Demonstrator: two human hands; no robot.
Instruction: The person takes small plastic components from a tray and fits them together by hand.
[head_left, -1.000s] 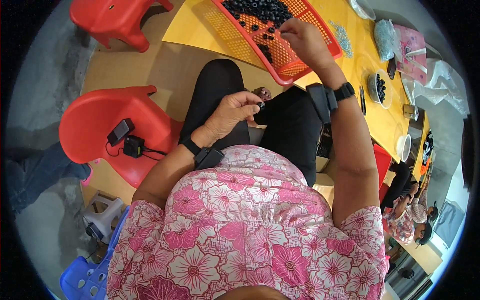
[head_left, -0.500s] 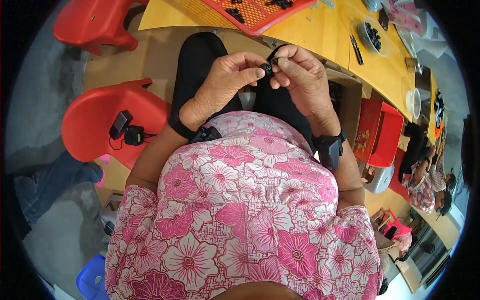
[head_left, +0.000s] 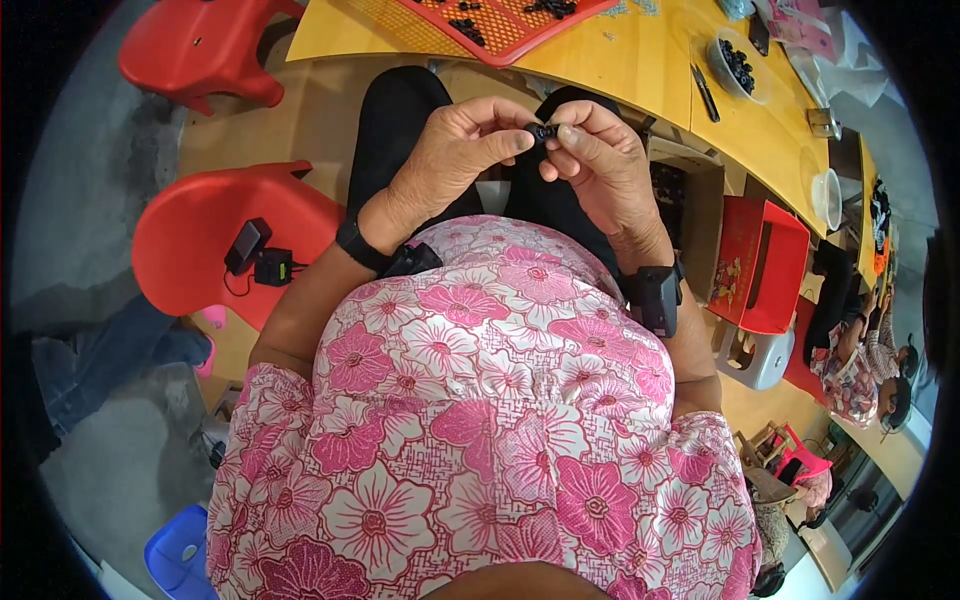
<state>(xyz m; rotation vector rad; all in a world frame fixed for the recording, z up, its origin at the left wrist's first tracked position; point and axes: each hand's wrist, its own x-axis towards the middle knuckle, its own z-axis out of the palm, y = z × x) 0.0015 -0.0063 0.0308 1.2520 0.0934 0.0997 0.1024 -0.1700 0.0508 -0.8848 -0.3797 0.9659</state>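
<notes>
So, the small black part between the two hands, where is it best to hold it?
By its two ends. The small black part lies crosswise above the lap, so the left hand pinches it from the left and the right hand from the right, thumb and forefinger on each end. Its finer shape is too small to tell.
</notes>
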